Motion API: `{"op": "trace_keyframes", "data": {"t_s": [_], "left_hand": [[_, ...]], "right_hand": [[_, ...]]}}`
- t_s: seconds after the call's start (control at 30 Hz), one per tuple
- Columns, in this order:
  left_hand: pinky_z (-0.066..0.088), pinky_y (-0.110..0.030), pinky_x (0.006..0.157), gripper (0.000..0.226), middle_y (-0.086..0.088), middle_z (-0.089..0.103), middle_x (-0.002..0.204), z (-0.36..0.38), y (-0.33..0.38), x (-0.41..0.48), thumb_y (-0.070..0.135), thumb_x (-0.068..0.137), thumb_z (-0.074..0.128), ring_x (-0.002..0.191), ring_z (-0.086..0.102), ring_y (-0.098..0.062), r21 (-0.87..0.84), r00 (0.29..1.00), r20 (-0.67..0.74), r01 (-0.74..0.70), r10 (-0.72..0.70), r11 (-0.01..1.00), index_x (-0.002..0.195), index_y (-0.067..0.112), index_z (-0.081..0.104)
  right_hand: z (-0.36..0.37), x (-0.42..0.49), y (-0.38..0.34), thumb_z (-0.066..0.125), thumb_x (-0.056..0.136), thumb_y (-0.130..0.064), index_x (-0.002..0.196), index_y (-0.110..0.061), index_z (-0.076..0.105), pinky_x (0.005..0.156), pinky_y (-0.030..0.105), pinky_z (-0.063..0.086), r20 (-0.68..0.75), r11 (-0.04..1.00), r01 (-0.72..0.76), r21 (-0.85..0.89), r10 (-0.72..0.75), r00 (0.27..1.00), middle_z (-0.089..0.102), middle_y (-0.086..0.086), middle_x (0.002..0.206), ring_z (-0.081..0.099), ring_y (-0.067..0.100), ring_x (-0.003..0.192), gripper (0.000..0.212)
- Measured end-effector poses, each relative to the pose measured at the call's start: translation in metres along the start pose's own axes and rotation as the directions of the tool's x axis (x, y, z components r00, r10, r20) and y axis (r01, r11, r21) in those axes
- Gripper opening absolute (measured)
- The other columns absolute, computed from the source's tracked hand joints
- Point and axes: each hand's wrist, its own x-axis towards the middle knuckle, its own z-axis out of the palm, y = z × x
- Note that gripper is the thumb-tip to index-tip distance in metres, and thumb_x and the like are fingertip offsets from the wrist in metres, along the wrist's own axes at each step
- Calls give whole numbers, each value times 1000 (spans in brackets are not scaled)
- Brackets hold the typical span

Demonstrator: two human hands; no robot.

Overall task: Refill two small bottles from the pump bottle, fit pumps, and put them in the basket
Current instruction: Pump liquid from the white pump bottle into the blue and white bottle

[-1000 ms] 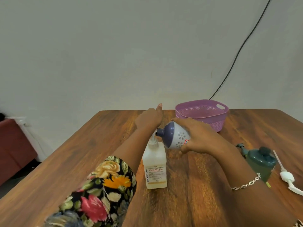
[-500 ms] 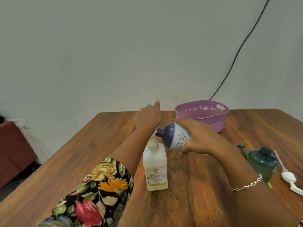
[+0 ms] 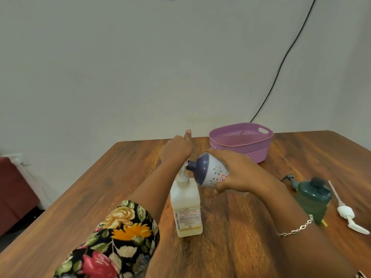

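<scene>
Small round white bottle with purple shoulder and flower pattern (image 3: 210,173): lifted off the brown wooden desk (image 3: 100,197), tipped almost on its side, open neck pointed left and brought right up to the spout of the tall pale plastic pump bottle (image 3: 186,207). Gripped round its body by the right hand (image 3: 239,171), fingers and thumb wrapped about it. Tilted this way, probably, to catch the liquid straight from the spout and let it run down the inner wall instead of over the desk.

Set on top of the pump head: left hand (image 3: 176,147), fingers curled down over it, thumb sticking up; placed there for pressing. Impossible to see the pump head itself under this hand, or any liquid coming out. Only a thin yellowish layer visible at the bottom of the pump bottle, so maybe many strokes needed.

Kept at the far side, apart from both hands: purple perforated plastic basket (image 3: 251,153). Standing to the right, partly behind the right forearm: dark green small bottle (image 3: 313,199) with a dark top. Just beside it, lying flat: loose white pump with long dip tube (image 3: 345,212), probably waiting for the white bottle. Both near the right hand, sensible for the fitting afterwards.

Judged stage: filling of one small bottle; fitting and basket not yet done. Better to keep neck and spout together, otherwise drips on the desk.
</scene>
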Motion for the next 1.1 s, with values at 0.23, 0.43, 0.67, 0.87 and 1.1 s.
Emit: {"op": "trace_keyframes", "data": {"t_s": [0.23, 0.43, 0.67, 0.87, 1.1], "left_hand": [[41, -35, 79, 68, -15, 63, 109, 4, -3, -10, 49, 99, 12, 102, 58, -29, -6, 999, -38, 14, -14, 1000, 113, 2, 59], [45, -34, 77, 76, -14, 67, 101, 4, -6, -6, 54, 97, 10, 96, 61, -28, -96, 999, -44, 1, -5, 995, 104, 0, 63], [39, -33, 78, 76, -13, 63, 110, -2, 1, -5, 57, 96, 9, 103, 58, -27, -46, 999, 46, 3, -1, 999, 111, 2, 60], [38, -32, 70, 72, -14, 64, 100, 4, -3, -12, 52, 98, 11, 86, 54, -23, 20, 999, -46, -8, 9, 1000, 104, 2, 63], [41, -32, 72, 78, -11, 67, 101, -3, -3, 1, 58, 95, 9, 94, 60, -25, -80, 999, 16, -36, 38, 996, 104, 3, 63]], "right_hand": [[7, 2, 2, 79, 65, -32, 142, -33, 25, 99, 47, 39, 11, 995, 6, -99, -5, 1000, 44, -2, 134, 45, 21, 121, 94], [5, 1, 2, 78, 66, -33, 143, -32, 23, 100, 47, 38, 3, 996, 25, -88, -25, 1000, 44, -1, 135, 45, 22, 121, 95], [4, 1, 2, 73, 70, -37, 145, -34, 17, 101, 42, 34, -52, 990, 14, -139, -21, 998, 42, 1, 132, 42, 22, 120, 93], [21, -8, 1, 71, 74, -38, 145, -43, 7, 103, 54, 31, -52, 991, -73, -114, 68, 996, 31, -8, 142, 29, 21, 130, 95], [17, -8, -3, 72, 72, -37, 143, -37, 17, 99, 44, 36, -149, 996, -81, -26, 76, 986, 37, -6, 137, 32, 20, 127, 90]]}}
